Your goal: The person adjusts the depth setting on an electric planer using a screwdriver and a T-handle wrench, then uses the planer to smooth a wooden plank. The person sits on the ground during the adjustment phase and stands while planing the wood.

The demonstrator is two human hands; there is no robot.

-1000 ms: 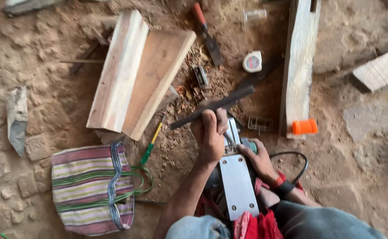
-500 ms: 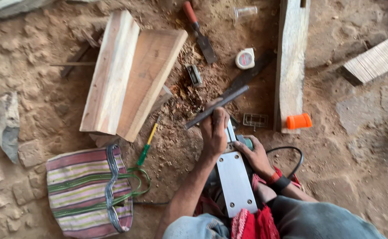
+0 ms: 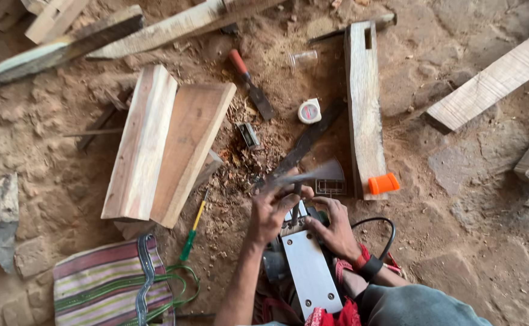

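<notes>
Left hand [image 3: 272, 212] gripping one blurred thin tool [image 3: 304, 176]; right hand [image 3: 331, 224] clasping one upturned planer [image 3: 307, 268]. Nearby: two joined boards [image 3: 168, 145], one chisel [image 3: 250, 83], one tape measure [image 3: 309, 111].

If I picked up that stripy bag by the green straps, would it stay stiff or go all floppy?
Probably floppy: the bag looks like woven cloth lying slumped on the dirt, and its green straps curl in loose loops. It would likely sag and swing. How heavy it is I cannot tell, since nothing inside shows.
</notes>
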